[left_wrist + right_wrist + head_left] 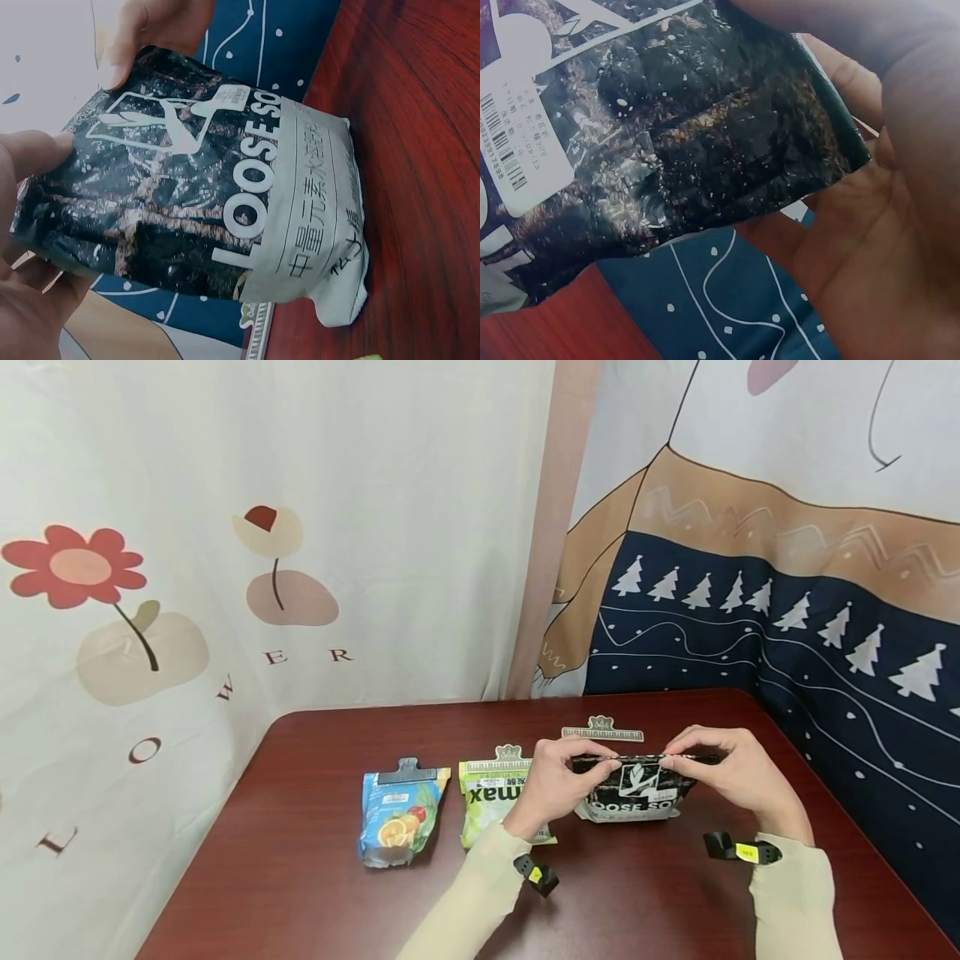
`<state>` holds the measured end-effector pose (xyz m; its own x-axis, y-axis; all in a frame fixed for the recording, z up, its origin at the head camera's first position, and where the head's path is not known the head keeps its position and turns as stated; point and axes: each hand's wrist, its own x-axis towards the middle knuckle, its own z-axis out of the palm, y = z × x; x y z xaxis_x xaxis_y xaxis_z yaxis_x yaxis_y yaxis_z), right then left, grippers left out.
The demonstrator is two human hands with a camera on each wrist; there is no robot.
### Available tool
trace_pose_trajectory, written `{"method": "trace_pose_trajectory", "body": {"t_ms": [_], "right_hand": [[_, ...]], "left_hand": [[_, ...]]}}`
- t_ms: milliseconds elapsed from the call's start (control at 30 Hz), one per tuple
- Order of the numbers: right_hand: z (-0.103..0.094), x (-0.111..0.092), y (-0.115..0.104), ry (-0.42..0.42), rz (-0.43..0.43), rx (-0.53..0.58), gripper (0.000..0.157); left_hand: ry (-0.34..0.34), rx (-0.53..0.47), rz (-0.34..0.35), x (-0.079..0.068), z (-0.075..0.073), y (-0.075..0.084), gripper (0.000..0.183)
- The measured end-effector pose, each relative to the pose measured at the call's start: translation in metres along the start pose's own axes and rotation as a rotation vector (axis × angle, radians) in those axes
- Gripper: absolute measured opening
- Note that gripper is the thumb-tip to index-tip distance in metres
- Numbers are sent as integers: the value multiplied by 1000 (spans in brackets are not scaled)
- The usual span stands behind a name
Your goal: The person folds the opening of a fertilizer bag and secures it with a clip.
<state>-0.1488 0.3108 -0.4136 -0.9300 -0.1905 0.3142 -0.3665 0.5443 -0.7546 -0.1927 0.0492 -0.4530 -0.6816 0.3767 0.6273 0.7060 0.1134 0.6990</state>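
A black bag with a pale bottom band [633, 793], printed LOOSE SO, stands upright on the table at the right. My left hand [558, 781] pinches its top edge on the left, thumb in front and fingers behind. At the right part of the same edge, my right hand [731, 764] pinches it likewise. The left wrist view shows the bag's front [172, 172] between both hands, its base at the table. In the right wrist view a white barcode label [525, 139] shows on the bag. Behind the bag lies a loose pale clip [602, 729] with a ruler-like edge.
A green bag [480, 810] with a pale clip [507, 758] along its top stands left of the black bag, partly hidden by my left forearm. Farther left is a blue bag with fruit pictures [397, 818], topped by a dark grey clip [407, 771]. Curtains hang behind the dark red table [300, 860].
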Motion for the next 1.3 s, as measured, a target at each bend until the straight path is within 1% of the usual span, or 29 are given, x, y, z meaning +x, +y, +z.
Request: {"method": "trace_pose_trajectory", "body": {"t_ms": [233,333,433,567,633,733,833,900,1033,1167,1233,1300], "right_hand": [[0,0,3,8,-23,12,9],[0,0,3,20,-11,9,8],[-1,-2,2,10,31,1,7],[-5,-5,1,-4,94,-6,11],[-6,-6,1,-3,104,-8,12],[-6,-7,2,15,99,-17,10],[-6,-7,4,37,67,-29,7],[-5,-6,4,50,50,-26,10],[-6,-5,5,41,27,19,10],[-7,-5,8,23,41,44,7],[-9,-6,10,11,54,50,9],[-10,-7,12,-1,73,50,11]], "left_hand": [[25,13,1,-1,0,2,5],[26,11,-2,-1,0,2,5],[10,-36,-27,-2,0,2,7],[-6,-110,-68,-4,-4,0,8],[-8,-133,-81,-6,-7,-1,8],[-4,-144,-82,-7,-10,-1,8],[4,-120,-63,-6,-10,-1,6],[13,-112,-52,-5,-10,0,6],[18,-120,-35,-5,-10,0,6],[9,-128,-28,-5,-11,-1,7],[2,-132,-41,-6,-12,-2,8],[-7,-145,-68,-7,-13,-2,9]]}}
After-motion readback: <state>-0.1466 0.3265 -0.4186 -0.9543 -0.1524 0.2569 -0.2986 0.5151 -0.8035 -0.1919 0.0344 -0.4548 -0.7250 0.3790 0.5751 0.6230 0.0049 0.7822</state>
